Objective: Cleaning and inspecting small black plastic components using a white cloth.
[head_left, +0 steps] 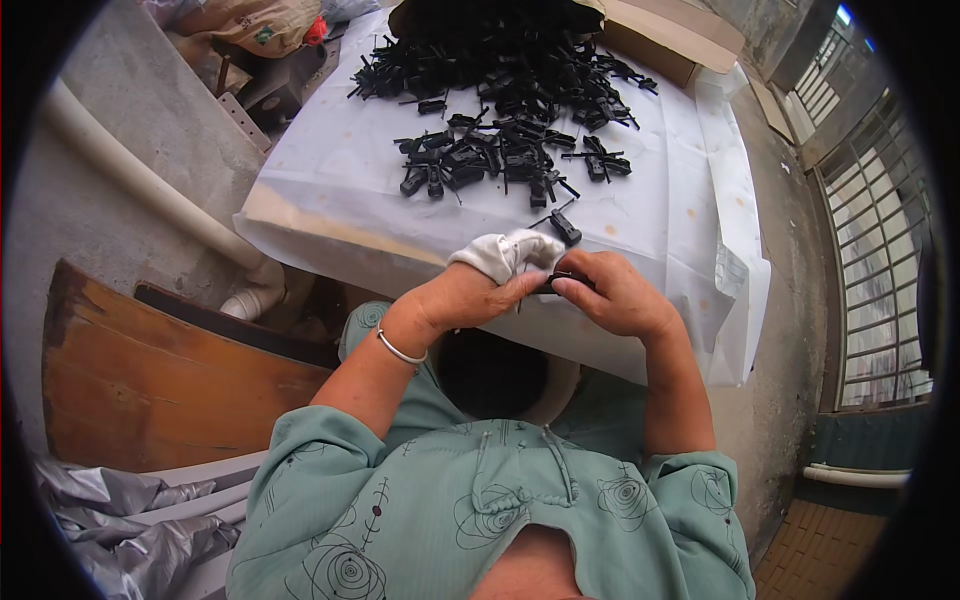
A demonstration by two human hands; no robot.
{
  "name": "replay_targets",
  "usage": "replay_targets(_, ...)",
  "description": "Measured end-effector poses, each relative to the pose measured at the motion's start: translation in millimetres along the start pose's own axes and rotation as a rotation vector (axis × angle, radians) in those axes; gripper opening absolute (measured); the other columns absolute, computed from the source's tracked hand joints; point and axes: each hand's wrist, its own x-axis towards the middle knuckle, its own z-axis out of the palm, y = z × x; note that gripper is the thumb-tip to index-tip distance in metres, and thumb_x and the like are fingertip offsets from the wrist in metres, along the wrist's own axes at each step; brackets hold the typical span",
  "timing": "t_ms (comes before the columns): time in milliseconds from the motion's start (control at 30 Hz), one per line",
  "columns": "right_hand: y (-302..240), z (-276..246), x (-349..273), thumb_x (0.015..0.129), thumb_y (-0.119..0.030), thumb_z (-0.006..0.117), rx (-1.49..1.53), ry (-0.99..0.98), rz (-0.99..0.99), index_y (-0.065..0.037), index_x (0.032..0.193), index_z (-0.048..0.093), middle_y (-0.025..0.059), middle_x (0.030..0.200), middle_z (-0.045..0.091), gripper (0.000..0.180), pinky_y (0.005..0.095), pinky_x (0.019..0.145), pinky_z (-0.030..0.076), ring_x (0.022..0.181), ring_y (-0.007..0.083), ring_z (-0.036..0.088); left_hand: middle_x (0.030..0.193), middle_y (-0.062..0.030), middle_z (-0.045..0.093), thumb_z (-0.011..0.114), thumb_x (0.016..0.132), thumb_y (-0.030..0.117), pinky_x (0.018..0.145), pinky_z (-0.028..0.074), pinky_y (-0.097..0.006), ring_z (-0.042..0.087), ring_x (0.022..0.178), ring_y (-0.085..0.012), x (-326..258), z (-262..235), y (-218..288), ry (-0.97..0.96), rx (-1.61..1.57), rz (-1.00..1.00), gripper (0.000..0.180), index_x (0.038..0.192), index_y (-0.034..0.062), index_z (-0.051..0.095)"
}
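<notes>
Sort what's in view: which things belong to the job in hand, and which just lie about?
In the job:
black part between left hand and right hand
white cloth at left hand
loose pieces on the table

Seemingly just lying about:
brown board
silver sheeting
tan bag

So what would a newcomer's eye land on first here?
Probably the big heap of black parts spilling across the far half of the white sheet. Next, the left hand and right hand, meeting at the sheet's near side around a small black part, with white cloth over the left fingers. Below them sits a round, dark-mouthed bucket.
</notes>
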Motion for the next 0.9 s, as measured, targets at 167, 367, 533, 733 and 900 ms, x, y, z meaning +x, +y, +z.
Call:
replay_targets(167,-16.2,12.6,-1.5,0.08,-0.011,0.06,0.116,0.247,0.032,-0.001,0.087,0.056,0.0077,0.063,0.048,0.013,0.0289,0.051,0.037,0.053,0.0176,0.043,0.082,-0.0039,0.057,0.053,0.088,0.01,0.053,0.045,-0.023,0.052,0.06,-0.0073,-9.2,8.2,-7.5,0.009,-0.294,-0.132,0.021,0.107,0.0027,0.051)
replay_targets(367,-42.2,40.5,2.3,0.077,-0.006,0.066,0.1,0.581,-0.134,-0.002,0.078,0.055,0.0009,0.059,0.042,0.012,0.0224,0.045,0.03,0.051,0.0068,0.035,0.085,-0.0036,0.056,0.05,0.09,0.011,0.051,0.044,-0.019,0.051,0.061,-0.0053,-12.9,27.2,-11.3,0.331,-0.43,-0.067,0.024,0.112,0.0022,0.049)
replay_targets(533,-29.1,43.8,10.6,0.085,-0.012,0.06,0.356,0.573,0.108,-0.001,0.077,0.053,-0.0021,0.06,0.044,0.015,0.0215,0.049,0.033,0.055,0.0049,0.036,0.089,-0.0048,0.056,0.052,0.088,0.008,0.055,0.046,-0.019,0.052,0.065,-0.0049,-17.9,28.5,-9.0,0.341,-0.531,0.012,0.028,0.113,-0.0021,0.048)
replay_targets(733,-28.5,44.4,6.4,0.092,-0.016,0.047,0.318,0.377,0.004,0.0,0.076,0.053,-0.0011,0.06,0.045,0.024,0.023,0.053,0.035,0.058,0.0072,0.038,0.094,-0.0049,0.058,0.053,0.084,0.003,0.065,0.047,-0.021,0.053,0.075,-0.0072,-18.5,32.8,-15.9,0.507,-0.015,0.106,0.028,0.111,-0.0026,0.051)
replay_targets(900,-23.0,55.4,10.0,0.093,-0.016,0.046,0.442,0.382,0.114,0.001,0.076,0.055,-0.0023,0.062,0.048,0.025,0.0225,0.053,0.036,0.059,0.006,0.04,0.094,-0.012,0.061,0.055,0.08,0.003,0.071,0.049,-0.027,0.059,0.078,-0.0176,-18.9,31.1,-4.8,0.517,0.291,0.19,0.026,0.105,-0.004,0.055)
